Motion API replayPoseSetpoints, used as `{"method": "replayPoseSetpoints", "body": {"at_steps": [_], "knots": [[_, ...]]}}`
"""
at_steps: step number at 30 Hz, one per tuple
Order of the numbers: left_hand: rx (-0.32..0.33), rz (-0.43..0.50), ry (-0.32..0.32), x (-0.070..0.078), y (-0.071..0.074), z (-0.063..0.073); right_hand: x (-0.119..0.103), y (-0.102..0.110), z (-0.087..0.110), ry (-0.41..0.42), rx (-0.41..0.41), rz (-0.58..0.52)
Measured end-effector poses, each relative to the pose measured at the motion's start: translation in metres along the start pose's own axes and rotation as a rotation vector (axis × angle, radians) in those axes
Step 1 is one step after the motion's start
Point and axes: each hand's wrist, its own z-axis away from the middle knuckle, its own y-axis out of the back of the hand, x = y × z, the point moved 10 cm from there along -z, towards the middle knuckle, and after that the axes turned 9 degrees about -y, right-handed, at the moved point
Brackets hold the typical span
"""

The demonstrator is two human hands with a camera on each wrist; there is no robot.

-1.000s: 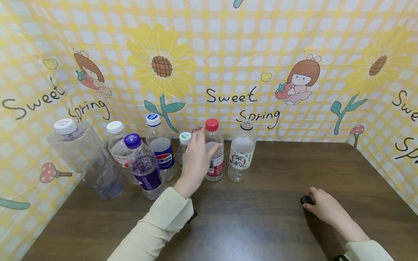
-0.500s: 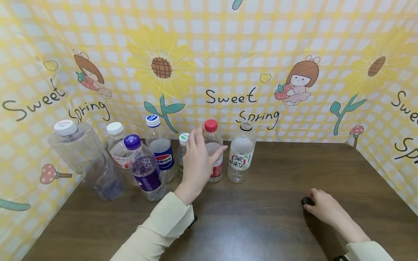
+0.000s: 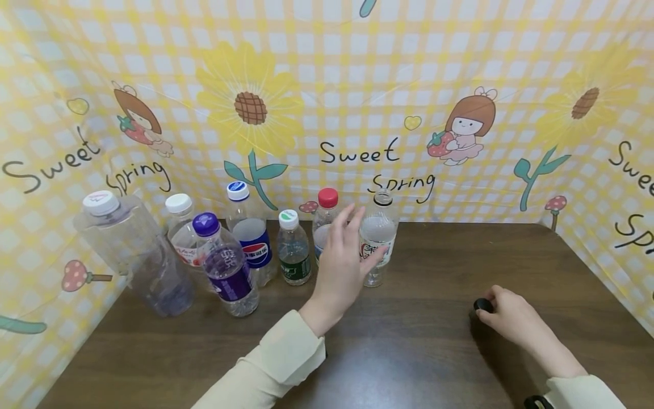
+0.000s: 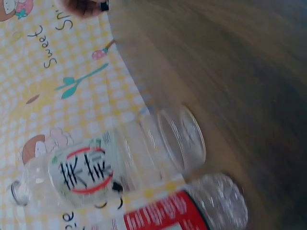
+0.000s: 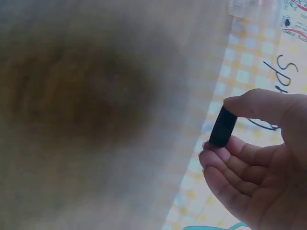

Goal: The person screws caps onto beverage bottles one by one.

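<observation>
In the head view my left hand (image 3: 338, 278) is raised in front of two bottles, thumb and fingers spread apart and holding nothing. It overlaps a clear uncapped bottle (image 3: 378, 225) with a white label and a black ring at its neck, which stands upright. Just left of that is a bottle with a red cap (image 3: 328, 198), partly hidden by the hand. Both the uncapped bottle (image 4: 86, 167) and the red-labelled bottle (image 4: 158, 214) show in the left wrist view. Over at the right, my right hand (image 3: 513, 318) pinches a black bottle cap (image 5: 223, 127) between thumb and fingertips.
Further left stand a small green-labelled bottle (image 3: 294, 255), a blue-labelled cola bottle (image 3: 255, 244), a purple-capped bottle (image 3: 227, 272), a white-capped bottle (image 3: 180, 227) and a large clear jug (image 3: 148, 255). A checked cloth (image 3: 327, 68) hangs behind the wooden table (image 3: 409, 346).
My left hand has moved right, from beside the red-capped bottle to the front of the uncapped one, leaving the small green-labelled bottle in full view. The right hand keeps its pinch on the cap.
</observation>
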Motion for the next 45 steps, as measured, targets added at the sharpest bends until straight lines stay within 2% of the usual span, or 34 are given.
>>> {"method": "replayPoseSetpoints", "body": {"at_steps": [6, 10, 15, 19, 24, 33, 41, 45], "knots": [[-0.124, 0.108, 0.153, -0.003, -0.029, 0.001, -0.010, 0.017, 0.004, 0.017, 0.067, -0.023], [-0.171, 0.113, 0.226, -0.008, -0.044, 0.003, -0.019, 0.024, 0.008, 0.018, 0.086, -0.038], [-0.240, 0.118, 0.321, -0.013, -0.058, 0.008, -0.034, 0.030, 0.014, 0.030, 0.110, -0.049], [-0.261, 0.135, 0.375, -0.017, -0.064, 0.011, -0.046, 0.036, 0.019, 0.059, 0.140, -0.060], [-0.266, 0.145, 0.407, -0.020, -0.066, 0.012, -0.059, 0.047, 0.025, 0.094, 0.192, -0.064], [-0.243, 0.116, 0.382, -0.025, -0.069, 0.010, -0.074, 0.064, 0.036, 0.135, 0.282, -0.081], [-0.290, 0.230, 0.461, -0.026, -0.076, 0.014, -0.082, 0.072, 0.044, 0.160, 0.303, -0.130], [-0.293, 0.247, 0.461, -0.020, -0.073, 0.015, -0.087, 0.079, 0.048, 0.196, 0.348, -0.139]]}}
